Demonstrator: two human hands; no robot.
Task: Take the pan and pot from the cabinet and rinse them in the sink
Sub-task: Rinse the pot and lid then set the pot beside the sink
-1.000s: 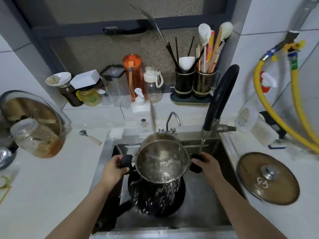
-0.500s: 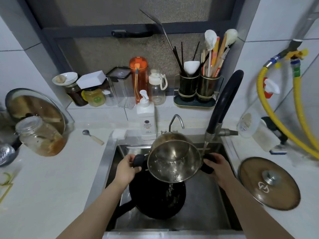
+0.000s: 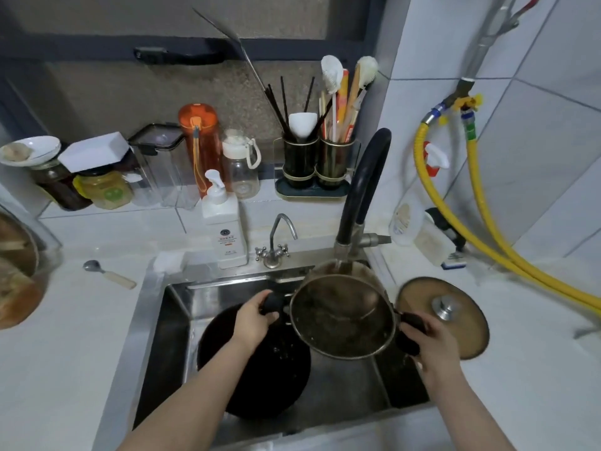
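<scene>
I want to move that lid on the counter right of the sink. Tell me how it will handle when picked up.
The lid looks like glass with a metal rim, so probably breakable if dropped. Its metal knob is small and smooth, likely slippery for wet fingers. It lies flat, knob up, beside the sink, so it should slide rather than roll if pushed.

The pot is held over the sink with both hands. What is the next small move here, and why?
Probably carry the pot right and set it on the counter near the lid. It is tilted, looks drained, and no water pours out. The left hand and right hand grip its black handles; the pan lies below in the sink.
</scene>
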